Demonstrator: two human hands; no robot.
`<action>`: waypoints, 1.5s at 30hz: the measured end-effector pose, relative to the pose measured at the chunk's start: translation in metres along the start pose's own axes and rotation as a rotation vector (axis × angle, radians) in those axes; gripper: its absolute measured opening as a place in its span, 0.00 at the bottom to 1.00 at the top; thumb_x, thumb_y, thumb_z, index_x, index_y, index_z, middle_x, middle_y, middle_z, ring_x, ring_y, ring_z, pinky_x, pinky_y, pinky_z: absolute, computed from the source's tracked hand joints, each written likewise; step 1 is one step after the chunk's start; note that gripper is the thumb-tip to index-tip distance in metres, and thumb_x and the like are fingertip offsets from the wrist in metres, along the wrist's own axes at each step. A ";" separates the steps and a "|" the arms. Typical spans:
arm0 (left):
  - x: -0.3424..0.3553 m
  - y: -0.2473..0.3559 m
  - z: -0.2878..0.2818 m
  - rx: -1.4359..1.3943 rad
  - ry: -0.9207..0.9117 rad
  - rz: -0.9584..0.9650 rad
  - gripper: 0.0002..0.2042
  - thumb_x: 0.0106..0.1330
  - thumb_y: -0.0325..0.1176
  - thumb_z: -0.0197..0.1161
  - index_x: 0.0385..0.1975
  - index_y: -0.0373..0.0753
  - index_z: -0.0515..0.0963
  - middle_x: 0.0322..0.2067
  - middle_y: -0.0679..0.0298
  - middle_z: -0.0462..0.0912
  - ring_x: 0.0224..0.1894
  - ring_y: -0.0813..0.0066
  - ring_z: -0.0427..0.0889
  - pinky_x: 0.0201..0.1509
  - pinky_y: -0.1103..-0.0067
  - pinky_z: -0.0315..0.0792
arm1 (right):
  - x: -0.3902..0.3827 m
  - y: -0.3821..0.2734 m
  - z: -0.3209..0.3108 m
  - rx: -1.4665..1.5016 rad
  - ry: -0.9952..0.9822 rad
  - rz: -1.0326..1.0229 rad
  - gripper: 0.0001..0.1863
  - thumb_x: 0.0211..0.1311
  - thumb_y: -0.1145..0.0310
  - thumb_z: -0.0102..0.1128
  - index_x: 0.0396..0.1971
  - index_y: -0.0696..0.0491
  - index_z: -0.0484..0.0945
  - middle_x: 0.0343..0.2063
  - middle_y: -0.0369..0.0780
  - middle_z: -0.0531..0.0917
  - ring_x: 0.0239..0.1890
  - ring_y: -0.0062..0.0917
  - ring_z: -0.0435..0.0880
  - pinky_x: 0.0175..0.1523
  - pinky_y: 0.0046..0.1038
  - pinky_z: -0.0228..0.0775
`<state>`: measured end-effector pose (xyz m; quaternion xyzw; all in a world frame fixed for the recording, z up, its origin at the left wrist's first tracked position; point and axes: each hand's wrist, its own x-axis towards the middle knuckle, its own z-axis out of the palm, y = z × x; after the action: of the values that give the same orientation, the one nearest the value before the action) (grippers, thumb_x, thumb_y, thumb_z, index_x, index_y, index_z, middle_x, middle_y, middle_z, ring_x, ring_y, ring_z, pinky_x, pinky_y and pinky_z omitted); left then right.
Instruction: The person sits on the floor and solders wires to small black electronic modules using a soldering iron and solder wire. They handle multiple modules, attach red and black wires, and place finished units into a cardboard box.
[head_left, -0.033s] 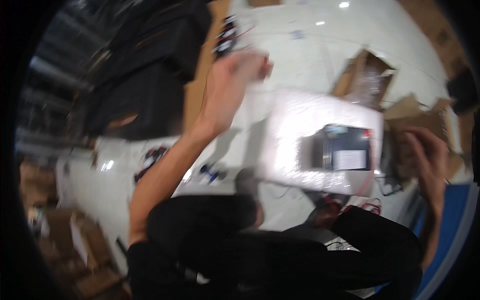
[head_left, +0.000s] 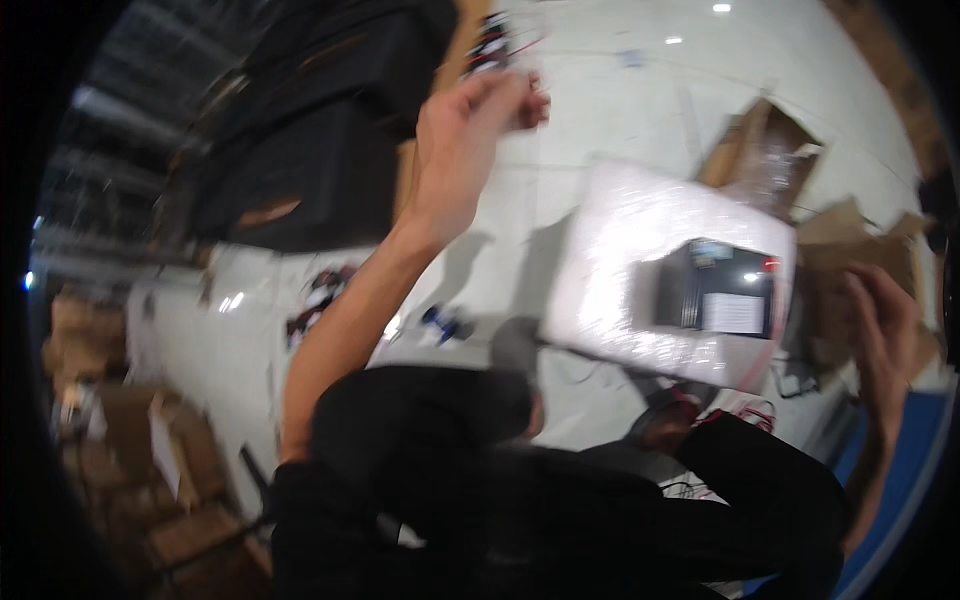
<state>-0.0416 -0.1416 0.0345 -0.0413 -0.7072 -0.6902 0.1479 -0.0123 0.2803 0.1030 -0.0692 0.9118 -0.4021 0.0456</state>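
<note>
My left hand (head_left: 480, 125) is raised at upper centre, left of a white plastic-wrapped block (head_left: 610, 250). Its fingers curl in and blur; what they hold, if anything, is hidden. Flat on the block lies a dark box-shaped item (head_left: 750, 265) with a pale label and a small red mark on one corner. Beyond the block's right edge hovers my right hand (head_left: 882, 330), its thumb and fingers apart and nothing seen in them. Neither hand touches the block.
Black cases (head_left: 310, 170) stand at upper left. An open carton (head_left: 755, 150) with clear plastic lies behind the block, and another carton (head_left: 850, 245) stands to the right. More cartons (head_left: 130, 430) are piled at lower left. A small blue object (head_left: 440, 323) sits on the floor.
The view has shifted, so the scene sits farther right in the picture. Against the floor, my left hand has moved a little up and left. The dark item stays on the block.
</note>
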 end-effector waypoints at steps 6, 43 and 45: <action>-0.141 -0.114 -0.101 0.209 0.714 -0.192 0.12 0.71 0.35 0.59 0.34 0.31 0.79 0.24 0.66 0.79 0.27 0.81 0.74 0.34 0.81 0.68 | 0.013 0.056 -0.015 -0.232 0.161 -0.146 0.16 0.74 0.59 0.56 0.46 0.57 0.83 0.29 0.33 0.80 0.25 0.12 0.70 0.29 0.18 0.59; -0.005 0.037 -0.009 0.639 0.131 -0.039 0.16 0.68 0.38 0.66 0.43 0.28 0.82 0.37 0.61 0.85 0.39 0.78 0.80 0.51 0.80 0.71 | -0.155 0.560 0.046 -0.956 0.041 0.312 0.11 0.56 0.69 0.57 0.37 0.56 0.83 0.37 0.47 0.85 0.36 0.42 0.85 0.43 0.45 0.78; 0.003 0.045 0.016 0.648 0.107 -0.107 0.16 0.63 0.36 0.72 0.43 0.29 0.82 0.37 0.63 0.85 0.40 0.80 0.80 0.51 0.81 0.72 | -0.149 0.599 0.051 -0.933 0.171 0.306 0.14 0.59 0.71 0.55 0.45 0.56 0.80 0.35 0.45 0.85 0.34 0.41 0.86 0.38 0.44 0.79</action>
<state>-0.0351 -0.1242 0.0790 0.0814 -0.8822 -0.4374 0.1539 0.0884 0.6670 -0.3704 0.0855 0.9947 0.0558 -0.0067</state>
